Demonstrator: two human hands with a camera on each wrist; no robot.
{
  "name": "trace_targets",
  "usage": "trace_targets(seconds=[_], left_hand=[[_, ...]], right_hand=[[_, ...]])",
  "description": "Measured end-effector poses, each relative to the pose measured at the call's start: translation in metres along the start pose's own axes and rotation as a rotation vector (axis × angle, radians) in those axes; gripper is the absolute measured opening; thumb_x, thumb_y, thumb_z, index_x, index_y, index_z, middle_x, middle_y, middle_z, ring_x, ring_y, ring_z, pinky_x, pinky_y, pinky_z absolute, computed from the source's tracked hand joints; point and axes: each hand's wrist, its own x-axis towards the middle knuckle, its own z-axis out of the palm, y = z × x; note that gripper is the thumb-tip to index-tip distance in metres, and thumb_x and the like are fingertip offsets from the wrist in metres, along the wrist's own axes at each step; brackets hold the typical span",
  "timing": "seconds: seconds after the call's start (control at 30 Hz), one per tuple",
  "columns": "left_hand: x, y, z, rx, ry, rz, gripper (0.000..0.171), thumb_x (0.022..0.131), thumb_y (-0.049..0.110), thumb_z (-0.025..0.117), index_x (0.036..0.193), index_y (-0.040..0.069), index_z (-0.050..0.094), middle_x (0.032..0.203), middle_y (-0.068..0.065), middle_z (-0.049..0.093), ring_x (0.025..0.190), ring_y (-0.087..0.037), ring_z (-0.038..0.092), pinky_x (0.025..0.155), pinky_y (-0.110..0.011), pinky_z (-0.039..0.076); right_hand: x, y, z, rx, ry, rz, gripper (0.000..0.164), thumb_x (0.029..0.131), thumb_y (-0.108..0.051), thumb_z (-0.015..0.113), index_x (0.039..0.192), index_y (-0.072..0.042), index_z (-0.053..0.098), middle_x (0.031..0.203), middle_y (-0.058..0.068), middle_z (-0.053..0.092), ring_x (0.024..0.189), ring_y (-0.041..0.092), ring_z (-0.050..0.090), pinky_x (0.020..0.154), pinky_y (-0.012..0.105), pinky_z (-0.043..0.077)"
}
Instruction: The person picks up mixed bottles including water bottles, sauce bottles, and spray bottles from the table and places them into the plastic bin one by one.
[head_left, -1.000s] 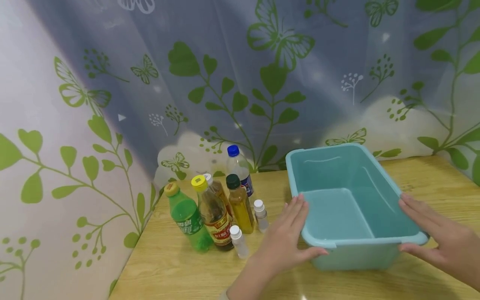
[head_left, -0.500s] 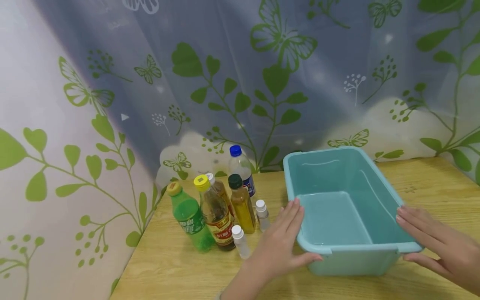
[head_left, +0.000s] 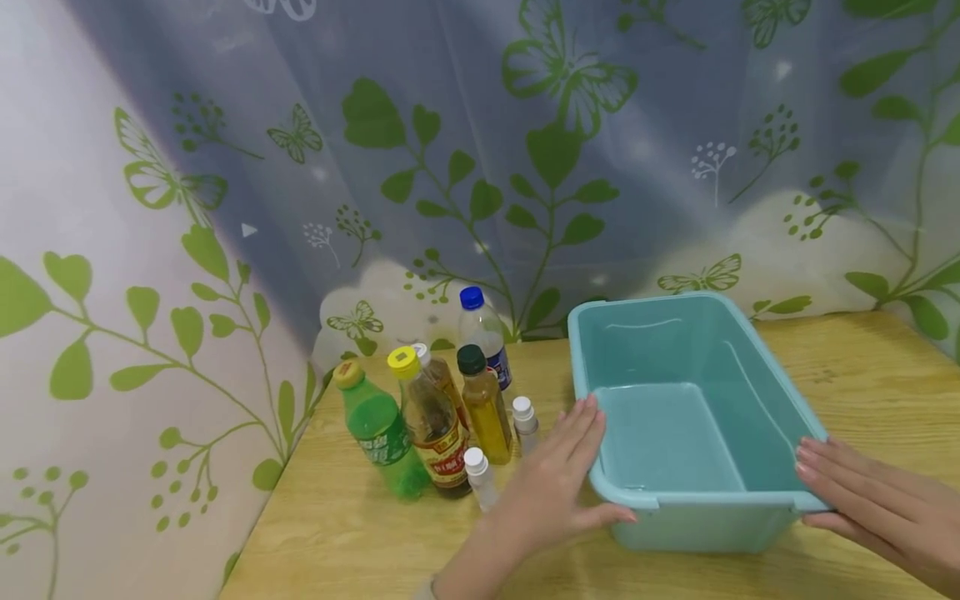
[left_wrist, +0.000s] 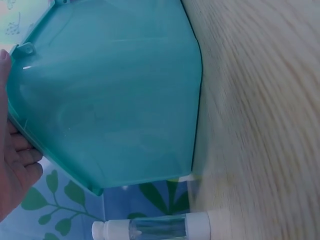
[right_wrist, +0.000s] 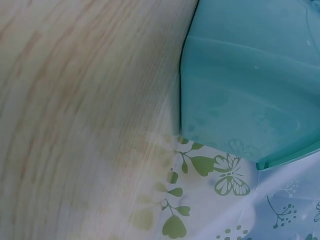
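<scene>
A teal plastic basin [head_left: 690, 525] stands upright on the wooden table, with nothing inside. At its near left corner my left hand [head_left: 551, 483] touches the rim, fingers straight and thumb spread along the front edge. My right hand [head_left: 877, 504] lies against the near right corner, its straight fingers close together. From the left wrist, the basin's outer wall [left_wrist: 115, 110] fills much of the view and part of my left hand [left_wrist: 17, 165] shows under the rim. The right wrist view shows another outer wall [right_wrist: 240, 100] but no hand.
Left of the basin stand a green soda bottle [head_left: 378, 437], a yellow-capped sauce bottle [head_left: 435, 437], a dark-capped oil bottle [head_left: 486, 412], a blue-capped bottle [head_left: 486, 333] and small white-capped bottles [head_left: 480, 477]. A patterned curtain [head_left: 450, 167] hangs behind the table [head_left: 330, 550].
The basin has shifted slightly left and nearer, with both hands staying at its corners. My right thumb has drawn closer to its fingers. The bottles keep their places on the table.
</scene>
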Motion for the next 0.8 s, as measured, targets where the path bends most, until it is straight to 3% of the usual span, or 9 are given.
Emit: trace_targets(seconds=[0.13,0.27,0.5,0.73,0.8], left_hand=[[0.000,0.000,0.002,0.041,0.051,0.037,0.110,0.065,0.060,0.078,0.141,-0.007,0.037,0.149,-0.022,0.031,0.141,-0.026,0.027,0.113,-0.034,0.026],[0.001,-0.002,0.003,0.052,0.077,0.055,0.111,0.063,0.060,0.079,0.140,-0.008,0.037,0.149,-0.022,0.031,0.141,-0.026,0.027,0.112,-0.035,0.028],[0.000,-0.004,0.003,0.089,0.123,0.092,0.115,0.057,0.063,0.079,0.138,-0.009,0.041,0.146,-0.024,0.035,0.138,-0.029,0.033,0.110,-0.036,0.032],[0.000,-0.004,0.004,0.113,0.156,0.104,0.115,0.054,0.065,0.078,0.135,-0.010,0.044,0.141,-0.025,0.041,0.135,-0.030,0.038,0.108,-0.036,0.034],[-0.001,-0.004,0.004,0.110,0.156,0.104,0.115,0.054,0.065,0.079,0.135,-0.010,0.045,0.141,-0.025,0.042,0.134,-0.030,0.039,0.107,-0.036,0.036]], right_hand=[[-0.001,-0.002,-0.005,-0.024,-0.053,0.021,0.046,0.100,-0.027,0.045,0.116,0.011,0.062,0.117,0.027,0.062,0.122,0.029,0.054,0.111,0.026,0.030],[0.001,-0.003,-0.007,-0.005,-0.054,0.020,0.046,0.100,-0.029,0.046,0.116,0.011,0.063,0.117,0.027,0.063,0.122,0.029,0.054,0.110,0.025,0.031],[0.003,-0.004,-0.009,-0.058,-0.097,-0.028,0.045,0.102,-0.025,0.041,0.121,0.011,0.059,0.122,0.027,0.060,0.124,0.030,0.052,0.112,0.028,0.028],[0.004,-0.006,0.000,-0.073,0.046,0.011,0.048,0.097,-0.033,0.052,0.112,0.010,0.065,0.112,0.026,0.065,0.116,0.028,0.059,0.109,0.026,0.033],[0.004,-0.006,0.001,-0.079,0.050,0.011,0.048,0.096,-0.033,0.052,0.112,0.010,0.066,0.111,0.026,0.066,0.115,0.027,0.060,0.108,0.026,0.034]])
